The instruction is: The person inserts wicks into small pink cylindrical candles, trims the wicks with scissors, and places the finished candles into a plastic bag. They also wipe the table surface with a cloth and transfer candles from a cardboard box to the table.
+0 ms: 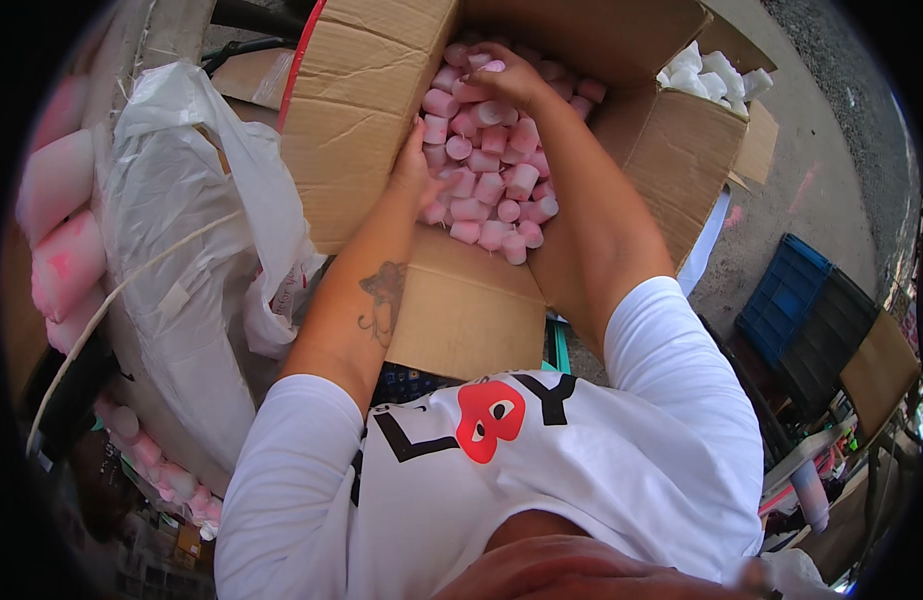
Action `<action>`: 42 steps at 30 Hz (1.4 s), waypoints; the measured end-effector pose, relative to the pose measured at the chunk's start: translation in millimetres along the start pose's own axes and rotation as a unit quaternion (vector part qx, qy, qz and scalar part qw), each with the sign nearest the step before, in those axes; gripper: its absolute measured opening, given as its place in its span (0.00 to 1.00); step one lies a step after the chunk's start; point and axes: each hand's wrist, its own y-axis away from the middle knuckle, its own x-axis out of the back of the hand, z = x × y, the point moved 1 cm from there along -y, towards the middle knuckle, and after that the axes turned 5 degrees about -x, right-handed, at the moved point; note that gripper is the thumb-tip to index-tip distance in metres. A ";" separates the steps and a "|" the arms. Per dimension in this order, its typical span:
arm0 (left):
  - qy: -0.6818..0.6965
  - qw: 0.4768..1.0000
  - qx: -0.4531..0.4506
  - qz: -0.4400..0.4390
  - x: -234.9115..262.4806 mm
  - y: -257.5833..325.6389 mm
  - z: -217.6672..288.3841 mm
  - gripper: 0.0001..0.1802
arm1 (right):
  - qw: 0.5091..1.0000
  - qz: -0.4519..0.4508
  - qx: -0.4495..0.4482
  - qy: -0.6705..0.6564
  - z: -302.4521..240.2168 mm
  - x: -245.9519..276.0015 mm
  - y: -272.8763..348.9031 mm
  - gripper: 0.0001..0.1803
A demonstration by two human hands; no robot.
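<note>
A large open cardboard box (462,310) in front of me is filled with several pink cylindrical rolls (492,180). My left hand (414,170) is down inside the box at its left wall, fingers among the rolls; whether it grips one is hidden. My right hand (507,80) reaches to the far part of the pile with its fingers curled around pink rolls there. Both bare forearms cross the box's near flap.
A second cardboard box (682,150) with white rolls (707,72) stands to the right. A big white plastic bag (182,250) lies on the left, with bagged pink rolls (62,230) beside it. Blue and black crates (802,310) sit on the grey ground at right.
</note>
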 end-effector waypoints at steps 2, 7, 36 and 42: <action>-0.003 1.000 -0.008 -0.003 2.0 -6.5 -0.8 0.43 | 0.999 -0.034 0.028 0.032 5.4 1.7 11.1 0.40; -0.036 0.999 0.014 -0.035 -10.6 5.9 4.1 0.45 | 0.989 -0.026 -0.047 -0.137 5.4 -35.7 52.4 0.39; -0.153 0.853 -0.447 -0.222 -104.0 239.5 78.1 0.22 | 0.841 0.203 0.357 -0.352 -223.0 -18.2 277.5 0.16; -0.259 0.727 -0.635 -0.014 -4.5 391.9 101.2 0.21 | 0.790 0.011 0.442 -0.426 -330.4 -118.6 375.4 0.14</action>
